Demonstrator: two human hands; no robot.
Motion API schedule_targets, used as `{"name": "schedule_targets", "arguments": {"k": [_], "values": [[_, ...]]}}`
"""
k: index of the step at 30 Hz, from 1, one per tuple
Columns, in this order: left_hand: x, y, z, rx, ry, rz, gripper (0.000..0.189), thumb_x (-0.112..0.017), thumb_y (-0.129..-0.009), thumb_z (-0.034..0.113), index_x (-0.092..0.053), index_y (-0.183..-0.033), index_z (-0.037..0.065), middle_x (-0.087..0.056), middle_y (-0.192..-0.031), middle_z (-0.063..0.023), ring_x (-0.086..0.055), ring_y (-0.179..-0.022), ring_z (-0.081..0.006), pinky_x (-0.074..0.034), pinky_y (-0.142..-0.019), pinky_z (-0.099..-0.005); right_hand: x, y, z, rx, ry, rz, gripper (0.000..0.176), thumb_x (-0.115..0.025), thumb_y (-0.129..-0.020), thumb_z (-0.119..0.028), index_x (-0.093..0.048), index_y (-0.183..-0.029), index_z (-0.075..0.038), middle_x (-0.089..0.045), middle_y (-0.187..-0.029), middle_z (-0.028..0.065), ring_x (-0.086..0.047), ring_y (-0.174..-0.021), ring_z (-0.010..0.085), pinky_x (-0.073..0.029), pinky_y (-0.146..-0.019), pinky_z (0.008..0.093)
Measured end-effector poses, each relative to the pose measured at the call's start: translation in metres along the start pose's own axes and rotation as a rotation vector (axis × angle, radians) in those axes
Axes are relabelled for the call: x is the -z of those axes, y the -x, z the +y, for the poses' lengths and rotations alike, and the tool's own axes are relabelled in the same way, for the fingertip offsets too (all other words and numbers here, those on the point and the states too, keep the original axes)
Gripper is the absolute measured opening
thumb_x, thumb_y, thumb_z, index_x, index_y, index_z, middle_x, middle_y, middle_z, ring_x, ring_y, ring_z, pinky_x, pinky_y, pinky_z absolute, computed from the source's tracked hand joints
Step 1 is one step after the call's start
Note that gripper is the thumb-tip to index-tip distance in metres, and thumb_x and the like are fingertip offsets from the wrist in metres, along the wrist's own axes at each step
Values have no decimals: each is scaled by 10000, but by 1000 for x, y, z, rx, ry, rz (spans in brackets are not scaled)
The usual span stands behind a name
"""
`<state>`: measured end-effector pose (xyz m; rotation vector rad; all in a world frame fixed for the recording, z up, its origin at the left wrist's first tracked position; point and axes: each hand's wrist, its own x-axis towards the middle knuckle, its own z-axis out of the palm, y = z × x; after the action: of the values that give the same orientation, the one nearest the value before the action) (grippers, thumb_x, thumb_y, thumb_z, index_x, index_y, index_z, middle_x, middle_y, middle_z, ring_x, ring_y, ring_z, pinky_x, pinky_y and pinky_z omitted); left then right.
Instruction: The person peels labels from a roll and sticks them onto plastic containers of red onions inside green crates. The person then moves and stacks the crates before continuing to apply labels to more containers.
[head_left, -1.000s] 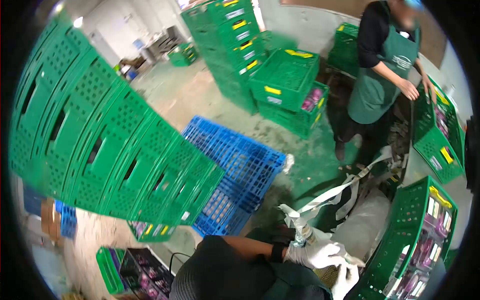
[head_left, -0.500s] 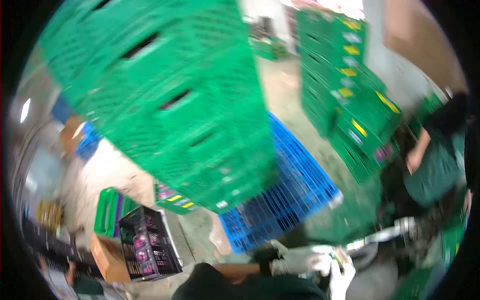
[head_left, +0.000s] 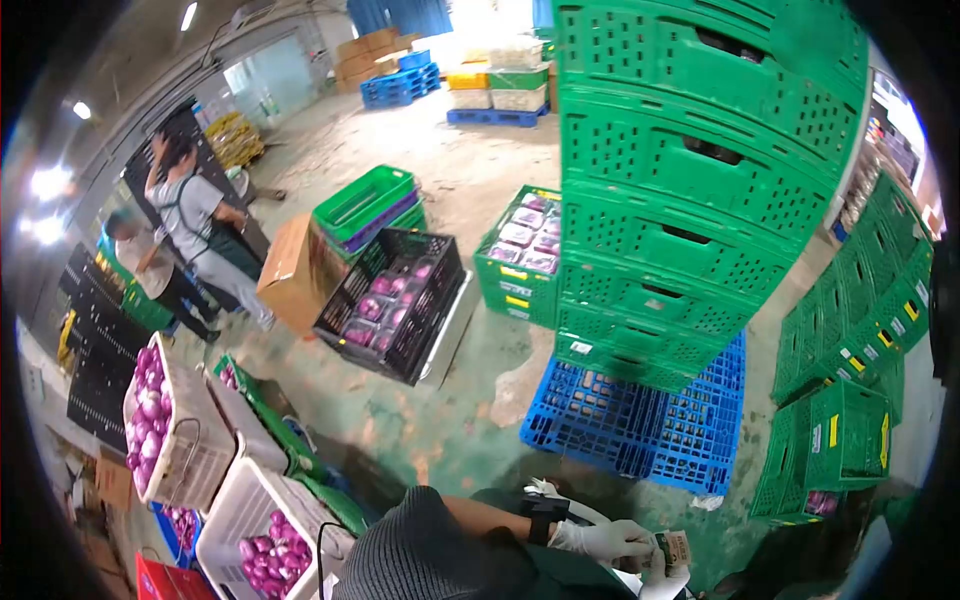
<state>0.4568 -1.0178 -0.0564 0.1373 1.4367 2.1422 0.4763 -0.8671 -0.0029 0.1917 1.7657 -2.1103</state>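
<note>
White gloves cover both hands, low in the view, right of centre. My left hand (head_left: 612,539) reaches in from the left with its fingers pressed together at the edge of a small printed label (head_left: 674,547). Below it, my right hand (head_left: 664,580) is closed around the lower part of the same label. A dark band sits on my left wrist. Behind the hands stands a tall stack of green crates (head_left: 680,240) on a blue pallet (head_left: 600,425).
A black crate of packed purple onions (head_left: 390,305) stands beside a cardboard box (head_left: 297,275). White crates of loose purple onions (head_left: 222,540) are at lower left. Two people (head_left: 195,215) stand at the left. More green crates (head_left: 835,435) stand at the right.
The view has swung left, so the tall green stack now appears further right and the onion crates and people show at the left. The label remains at the hands.
</note>
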Motion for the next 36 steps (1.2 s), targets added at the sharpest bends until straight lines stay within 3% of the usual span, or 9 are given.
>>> {"name": "schedule_targets", "arguments": {"k": [9, 11, 14, 19, 22, 24, 26, 34, 36], "values": [[21, 39, -12, -227, -57, -2, 310, -507, -913, 272, -554, -733, 24, -533, -617, 8, -464, -551, -69, -388, -528, -230, -53, 27, -2, 217, 561, 10, 261, -539, -890, -28, -578, -1136, 49, -589, -1169, 169, -575, -1038, 219, -456, -888, 316], [35, 55, -8, -201, -38, 35, 288, -506, -905, 242, -551, -720, 26, -523, -599, 8, -463, -551, -68, -379, -521, -231, -52, -4, 1, 1370, 1322, -312, 268, -525, -892, -37, -576, -1142, 45, -592, -1161, 169, -571, -1049, 245, -438, -910, 334], [73, 83, -4, -188, 66, -47, 230, -513, -870, 181, -561, -720, 14, -537, -613, 7, -476, -562, -79, -380, -521, -251, -116, 26, 13, 275, 710, -38, 276, -512, -892, -38, -571, -1150, 40, -590, -1174, 167, -569, -1063, 255, -435, -918, 340], [150, 139, 15, -215, -178, -11, 194, -545, -854, 154, -616, -936, -8, -634, -834, -106, -593, -746, -172, -472, -671, -313, -201, -10, 43, 326, 478, 15, 194, -535, -797, -51, -628, -940, 42, -651, -904, 105, -608, -823, 181, -477, -737, 302], [184, 166, 35, -742, -434, -44, 187, -527, -881, 70, -614, -1021, -18, -637, -906, -80, -599, -782, -143, -489, -703, -260, -244, -11, 45, 586, 768, 38, 240, -579, -806, -203, -676, -918, -14, -669, -995, 95, -627, -807, 246, -475, -772, 323], [197, 188, 65, -255, -72, -204, 177, -497, -898, 54, -635, -986, -11, -649, -944, -92, -621, -849, -170, -497, -745, -293, -252, -5, 48, 749, 929, -54, 383, -546, -837, -253, -590, -1163, -58, -638, -1091, 84, -596, -925, 248, -468, -821, 327], [191, 190, 77, -824, -848, -211, 138, -572, -834, 12, -650, -948, 6, -663, -900, -57, -633, -838, -185, -502, -743, -309, -259, 14, 61, 559, 899, -6, 418, -508, -864, -284, -561, -1233, -94, -619, -971, 92, -582, -890, 235, -470, -776, 324], [138, 161, 35, 347, -61, -512, 185, -472, -891, 17, -610, -973, -76, -650, -912, -93, -606, -832, -140, -491, -721, -273, -230, 117, 88, 438, 571, 936, 312, -629, -834, -252, -596, -1073, -53, -604, -889, 102, -597, -760, 230, -481, -664, 324], [99, 158, 36, 199, -235, -591, 190, -461, -894, 6, -612, -975, -76, -652, -910, -91, -607, -822, -140, -487, -723, -268, -213, 159, 80, 369, 549, 1167, 292, -653, -815, -211, -610, -1051, -44, -619, -893, 99, -608, -785, 198, -488, -692, 307]]}}
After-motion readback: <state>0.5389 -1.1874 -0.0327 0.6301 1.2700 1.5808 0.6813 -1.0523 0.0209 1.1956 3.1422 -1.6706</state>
